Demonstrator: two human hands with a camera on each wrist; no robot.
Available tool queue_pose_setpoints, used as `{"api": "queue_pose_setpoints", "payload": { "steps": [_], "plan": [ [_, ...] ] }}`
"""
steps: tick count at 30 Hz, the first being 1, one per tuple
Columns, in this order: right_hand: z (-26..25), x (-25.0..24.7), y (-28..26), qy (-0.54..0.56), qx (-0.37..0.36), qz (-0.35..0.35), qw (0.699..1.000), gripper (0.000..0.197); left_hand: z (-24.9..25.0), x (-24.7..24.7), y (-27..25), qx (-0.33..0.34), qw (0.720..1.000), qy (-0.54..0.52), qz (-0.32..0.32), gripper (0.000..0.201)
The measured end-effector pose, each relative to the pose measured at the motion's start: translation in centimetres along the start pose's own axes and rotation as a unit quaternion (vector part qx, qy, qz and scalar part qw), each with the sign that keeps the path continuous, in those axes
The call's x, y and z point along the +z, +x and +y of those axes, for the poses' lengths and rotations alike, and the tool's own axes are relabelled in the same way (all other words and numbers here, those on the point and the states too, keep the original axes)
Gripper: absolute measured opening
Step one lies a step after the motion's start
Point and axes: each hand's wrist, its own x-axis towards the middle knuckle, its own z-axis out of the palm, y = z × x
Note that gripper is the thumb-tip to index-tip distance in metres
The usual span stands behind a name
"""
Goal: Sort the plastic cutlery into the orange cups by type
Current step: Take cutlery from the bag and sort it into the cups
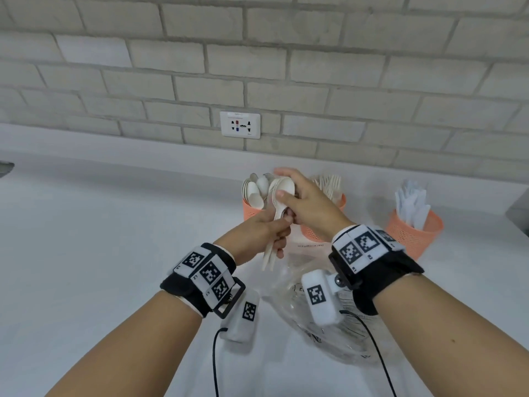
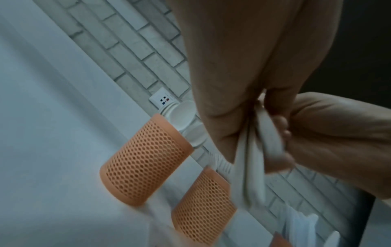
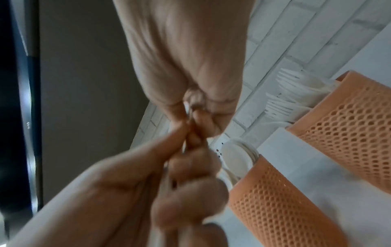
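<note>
Both hands meet above the white desk (image 1: 114, 253): the left hand (image 1: 259, 234) grips a bundle of spoons (image 1: 279, 202) by the handles, while the right hand (image 1: 307, 202) pinches their bowls. Behind them, the spoon cup (image 1: 249, 211) and fork cup (image 1: 310, 232) are partly hidden; the knife cup (image 1: 415, 233) stands clear at right.

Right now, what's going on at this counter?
A person is sorting cutlery into three orange cups. The left hand grips a bunch of spoons by the handles, and the right hand pinches them near the bowls, just in front of the spoon cup. The fork cup and knife cup are already filled. A clear bag lies below.
</note>
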Motion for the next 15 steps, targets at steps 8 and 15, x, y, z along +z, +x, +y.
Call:
{"api": "queue_pose_setpoints", "payload": {
  "steps": [8, 15],
  "plan": [
    [-1.9, -2.5, 3.3, -0.091, -0.199, 0.215, 0.952, 0.029, 0.5, -5.7, 1.9, 0.102, 0.965, 0.028, 0.240, 0.049],
    [0.3, -0.4, 6.8, -0.175, -0.229, 0.171, 0.942, 0.030, -2.7, -7.4, 5.2, 0.020, 0.971, 0.133, 0.195, 0.127]
  ]
}}
